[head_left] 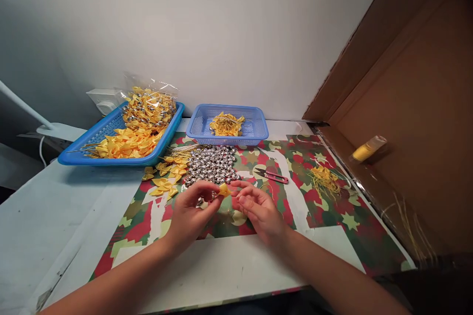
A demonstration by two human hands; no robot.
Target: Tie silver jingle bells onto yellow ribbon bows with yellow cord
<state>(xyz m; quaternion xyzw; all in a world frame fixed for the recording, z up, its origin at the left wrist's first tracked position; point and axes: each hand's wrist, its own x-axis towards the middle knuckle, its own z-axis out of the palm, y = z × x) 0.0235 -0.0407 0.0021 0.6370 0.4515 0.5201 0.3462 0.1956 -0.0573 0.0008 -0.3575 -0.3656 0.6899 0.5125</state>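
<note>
A small yellow ribbon bow (223, 189), crumpled and slightly tilted, sits pinched just above the bench, beside a heap of silver bells (212, 165).

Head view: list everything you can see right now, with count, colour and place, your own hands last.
large tray: one, blue, back left, heaped with yellow bows
clear bag: one, holding yellow bows with silver bells, at the far end of the large tray
small basket: one, blue, back centre, holding a small yellow bundle
silver bells: a pile, too many to count, centre
loose bows: several, yellow, left of the bells
thread snips: one, red-handled, right of the bells
thread scraps: one tangle, yellow, right side
thread spool: one, yellow, on the cardboard at right
mat: one, red-green with stars, on the white table
left hand: fingers pinching a yellow bow
right hand: fingers at the same bow
</note>
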